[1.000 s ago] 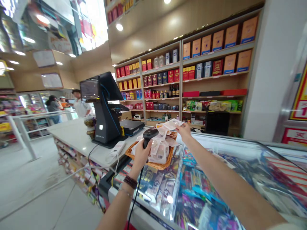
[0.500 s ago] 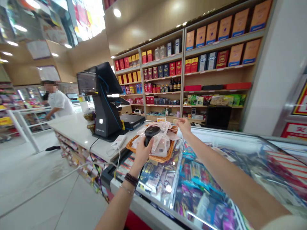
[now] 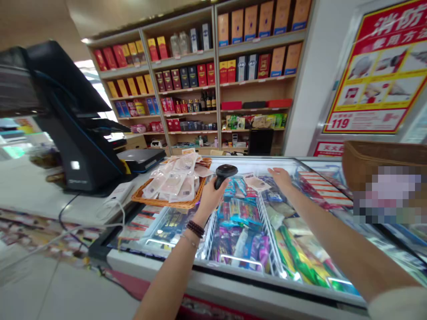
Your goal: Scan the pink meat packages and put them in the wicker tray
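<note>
My left hand (image 3: 212, 198) is wrapped around the handle of a black barcode scanner (image 3: 226, 170), holding it above the freezer's glass top. Left of it, a woven basket (image 3: 188, 204) holds a pile of clear flat packets (image 3: 175, 177). My right hand (image 3: 280, 177) is over the glass farther right, its fingers stretched out and nothing visible in them. A single flat packet (image 3: 256, 182) lies on the glass between my two hands, apart from the pile.
Bagged frozen goods (image 3: 238, 211) show under the freezer glass. At left stands a black checkout terminal (image 3: 78, 129) on a white counter, with a white cable (image 3: 100, 226) trailing from it. A brown basket (image 3: 383, 155) is at right. Shelves of boxes (image 3: 216, 84) line the back.
The view has swung right. The scanner in my left hand has moved from over the basket to its right. My right hand has moved right, and a packet now lies on the glass near it.
</note>
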`<state>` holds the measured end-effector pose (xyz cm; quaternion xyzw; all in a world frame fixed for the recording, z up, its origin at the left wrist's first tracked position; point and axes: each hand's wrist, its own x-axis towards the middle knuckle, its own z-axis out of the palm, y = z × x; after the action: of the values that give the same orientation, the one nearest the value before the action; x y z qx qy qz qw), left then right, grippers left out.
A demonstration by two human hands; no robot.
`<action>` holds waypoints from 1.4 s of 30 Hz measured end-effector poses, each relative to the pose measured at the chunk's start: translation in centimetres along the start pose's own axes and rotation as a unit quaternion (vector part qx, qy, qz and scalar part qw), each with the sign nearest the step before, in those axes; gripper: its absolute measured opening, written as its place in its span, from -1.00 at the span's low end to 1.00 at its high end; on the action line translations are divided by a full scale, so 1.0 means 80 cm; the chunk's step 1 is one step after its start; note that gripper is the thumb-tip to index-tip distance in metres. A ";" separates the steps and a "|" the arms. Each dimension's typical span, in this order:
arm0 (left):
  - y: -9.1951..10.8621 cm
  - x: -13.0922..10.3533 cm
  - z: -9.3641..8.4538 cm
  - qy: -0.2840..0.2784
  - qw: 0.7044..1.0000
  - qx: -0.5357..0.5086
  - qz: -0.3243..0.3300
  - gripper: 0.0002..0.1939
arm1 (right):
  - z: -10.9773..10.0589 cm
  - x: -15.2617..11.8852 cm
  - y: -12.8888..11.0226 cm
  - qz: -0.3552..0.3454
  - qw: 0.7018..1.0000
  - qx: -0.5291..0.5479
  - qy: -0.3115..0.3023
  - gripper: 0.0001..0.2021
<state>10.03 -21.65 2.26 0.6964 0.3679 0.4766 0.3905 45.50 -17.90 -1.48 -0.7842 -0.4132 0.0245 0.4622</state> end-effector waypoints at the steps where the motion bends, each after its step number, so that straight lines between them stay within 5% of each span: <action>1: -0.007 0.001 0.014 -0.010 1.000 0.000 -0.008 -0.49 | -0.004 -0.011 0.014 0.014 0.999 -0.046 -0.020 -0.42; 5: -0.034 0.002 0.055 -0.034 0.999 0.017 -0.038 -0.52 | -0.002 -0.050 0.034 -0.030 0.975 -0.200 -0.088 -0.35; 10: -0.049 -0.002 0.070 -0.052 0.996 0.047 -0.050 -0.58 | 0.022 -0.058 0.009 -0.045 0.965 -0.230 -0.114 -0.33; 13: -0.051 -0.005 0.069 -0.050 0.996 0.036 -0.056 -0.59 | 0.046 -0.060 -0.008 -0.043 0.975 -0.174 -0.129 -0.51; 19: -0.052 -0.012 0.064 -0.048 0.998 0.010 -0.051 -0.54 | 0.073 -0.077 -0.005 -0.036 0.997 0.057 -0.047 -0.69; 25: -0.040 -0.018 0.064 -0.061 0.997 -0.002 -0.048 -0.49 | 0.073 -0.074 0.002 0.017 0.923 0.369 -0.105 -0.58; 31: -0.039 -0.020 0.067 -0.065 0.997 -0.023 -0.035 -0.46 | 0.070 -0.077 0.003 0.012 0.904 0.411 -0.118 -0.41; 42: -0.043 -0.020 0.068 -0.088 0.993 -0.068 -0.039 -0.44 | 0.063 -0.080 -0.005 0.029 0.922 0.376 -0.085 -0.56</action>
<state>14.30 -22.70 -2.72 0.6926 0.3252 0.4218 0.4864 38.92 -18.58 -6.24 -0.5591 -0.3885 0.2580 0.6855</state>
